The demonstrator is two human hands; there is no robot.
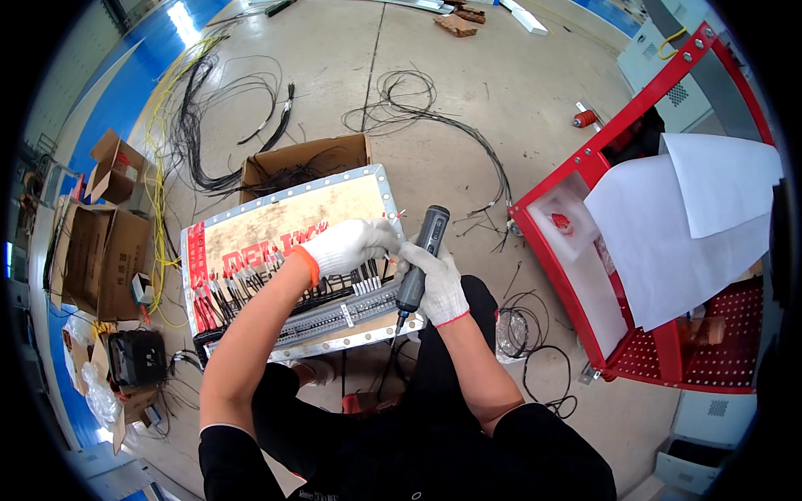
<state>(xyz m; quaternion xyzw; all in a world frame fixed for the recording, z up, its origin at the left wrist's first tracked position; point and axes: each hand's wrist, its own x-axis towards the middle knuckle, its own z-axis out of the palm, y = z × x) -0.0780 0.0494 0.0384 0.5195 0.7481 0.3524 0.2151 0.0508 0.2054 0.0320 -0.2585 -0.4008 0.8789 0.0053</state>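
Dark grey cordless screwdriver point(412, 289), gripped by the curled fingers of the white-gloved right hand point(439, 280), at the right end of a grey terminal strip point(322, 326). Its long axis runs nearly upright, top leaning right, bit aimed down and slightly left. The gloved left hand point(351, 246) has fingers bent close together beside it; whether they pinch anything cannot be told. The bit's tip is hard to make out; the left forearm point(255, 346) hides part of the strip.
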